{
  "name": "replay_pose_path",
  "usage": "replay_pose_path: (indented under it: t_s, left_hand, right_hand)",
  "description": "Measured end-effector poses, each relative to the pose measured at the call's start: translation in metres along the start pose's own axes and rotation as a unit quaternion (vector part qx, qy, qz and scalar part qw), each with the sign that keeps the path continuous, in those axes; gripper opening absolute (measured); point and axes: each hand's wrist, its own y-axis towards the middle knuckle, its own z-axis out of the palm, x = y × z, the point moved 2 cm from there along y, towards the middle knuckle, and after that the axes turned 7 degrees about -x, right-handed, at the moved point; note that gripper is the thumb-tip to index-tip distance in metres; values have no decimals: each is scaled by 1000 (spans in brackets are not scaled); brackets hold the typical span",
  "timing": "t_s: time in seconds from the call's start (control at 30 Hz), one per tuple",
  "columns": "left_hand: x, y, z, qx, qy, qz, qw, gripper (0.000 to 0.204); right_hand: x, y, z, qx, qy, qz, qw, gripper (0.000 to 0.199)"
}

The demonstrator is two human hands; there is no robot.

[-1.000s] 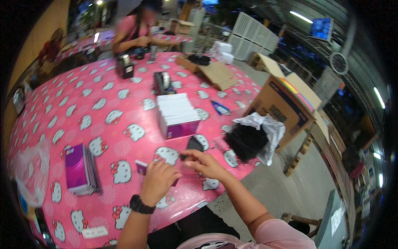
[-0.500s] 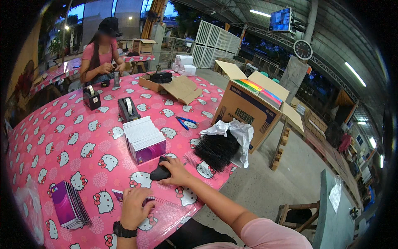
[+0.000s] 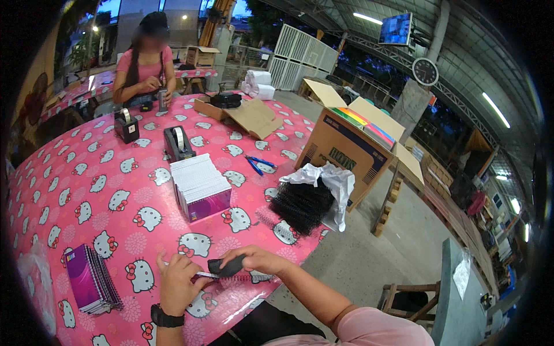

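My left hand (image 3: 179,281) grips a small purple notebook (image 3: 203,276) near the table's front edge, its cover mostly hidden by the fingers. A thin dark spiral coil (image 3: 239,278) runs from the notebook's edge to the right. In my right hand (image 3: 262,260) is a rounded black handheld tool (image 3: 228,266), held right beside the notebook and over the coil's start; whether it touches the coil I cannot tell. Beyond the hands stands a stack of purple notebooks (image 3: 209,205) with white page edges up. Spiral-bound purple notebooks (image 3: 86,279) lie stacked at the left.
Black spiral coils (image 3: 303,207) lie heaped on white paper (image 3: 340,187) at the right edge. Blue pliers (image 3: 255,165), two tape dispensers (image 3: 180,145) and flattened cardboard (image 3: 254,118) are farther back. An open carton (image 3: 332,141) stands right. Across the table, a person (image 3: 147,72) handles a grey object.
My right hand has lifted the black tool off the table and brought it nearer, against the notebook's side. My left hand has shifted slightly left, with the notebook now tilted in its grip.
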Motion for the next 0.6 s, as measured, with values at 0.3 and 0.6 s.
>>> replay_pose_path:
  t_s: [0.3,0.6]
  left_hand:
    - [-3,0,3,-8,-8,7,1000,29]
    - [-6,3,-3,-19,-40,-48,998,96]
  right_hand:
    - [16,11,2,-8,-303,46,952,39]
    - [14,21,3,-29,-270,50,961,40]
